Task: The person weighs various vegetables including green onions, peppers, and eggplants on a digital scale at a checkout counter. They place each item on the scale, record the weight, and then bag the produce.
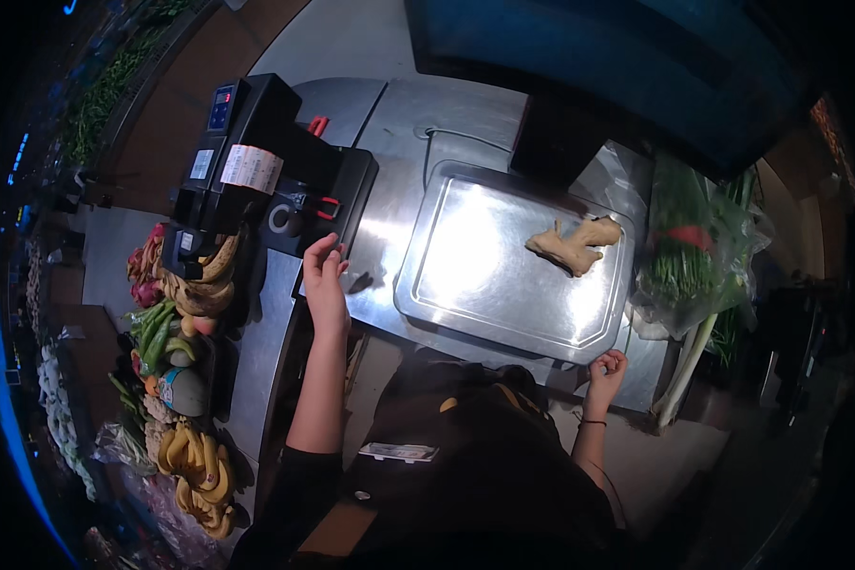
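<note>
My left hand [325, 285] is raised by the front corner of a black machine [328, 171] with a small lit display. Its fingers are slightly bent and apart, with nothing seen in them. A printed label strip [251, 169] hangs from the machine. Close to the near right corner of a steel weighing pan [463, 285] is my right hand [607, 374], its fingers loosely curled. Whether it touches the rim or pinches something is unclear. A piece of ginger root [576, 246] lies on the right half of the pan.
Bagged green vegetables [684, 263] and a leek stalk [687, 374] lie right of the pan. A large dark screen [598, 71] overhangs the back. At left are bananas [196, 463], green peppers [155, 331], a melon [185, 392] and dragon fruit [146, 263]. A cable [463, 134] runs behind the pan.
</note>
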Tool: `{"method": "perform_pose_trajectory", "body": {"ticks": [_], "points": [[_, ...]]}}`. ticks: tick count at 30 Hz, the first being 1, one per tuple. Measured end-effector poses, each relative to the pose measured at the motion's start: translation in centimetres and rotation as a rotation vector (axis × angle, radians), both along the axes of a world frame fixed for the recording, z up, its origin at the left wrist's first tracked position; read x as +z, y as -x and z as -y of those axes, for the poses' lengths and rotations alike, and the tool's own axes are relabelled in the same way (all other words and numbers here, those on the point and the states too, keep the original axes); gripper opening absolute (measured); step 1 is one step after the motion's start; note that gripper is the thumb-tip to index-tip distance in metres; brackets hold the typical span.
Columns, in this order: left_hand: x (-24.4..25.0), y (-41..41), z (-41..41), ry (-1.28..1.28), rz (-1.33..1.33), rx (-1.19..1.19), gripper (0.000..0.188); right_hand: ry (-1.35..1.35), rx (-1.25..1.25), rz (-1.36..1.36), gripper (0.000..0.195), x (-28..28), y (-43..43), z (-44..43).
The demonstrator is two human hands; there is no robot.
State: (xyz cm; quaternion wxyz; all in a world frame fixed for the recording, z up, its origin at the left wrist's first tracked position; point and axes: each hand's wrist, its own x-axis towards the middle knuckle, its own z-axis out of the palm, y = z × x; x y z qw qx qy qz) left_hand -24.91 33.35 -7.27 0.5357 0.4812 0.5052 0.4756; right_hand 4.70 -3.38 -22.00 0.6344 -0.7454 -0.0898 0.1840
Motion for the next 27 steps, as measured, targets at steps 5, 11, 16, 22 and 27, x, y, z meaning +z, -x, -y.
{"method": "perform_pose_trajectory", "body": {"ticks": [5, 11, 16, 22, 27], "points": [[1.6, 1.4, -3.6, 0.119, 0.382, 0.129, 0.030, -0.127, -0.486, 0.101, 0.047, 6.2, -2.0, 1.1], [4.9, 1.7, -8.5, -0.020, 0.369, -0.048, 0.055, -0.872, 0.275, -0.251, 0.057, 20.3, 1.8, -15.9], [6.7, 2.4, -10.2, 0.033, 0.407, -0.203, 0.064, -0.762, 0.811, -0.847, 0.063, 23.1, 11.4, -33.7], [7.6, 2.8, -9.7, 0.107, 0.663, -0.344, 0.058, -0.640, 1.022, -0.970, 0.051, 21.6, 16.6, -43.3], [8.1, 3.0, -9.7, 0.122, 0.675, -0.371, 0.058, -0.650, 0.997, -0.988, 0.053, 21.2, 18.2, -45.3]]}}
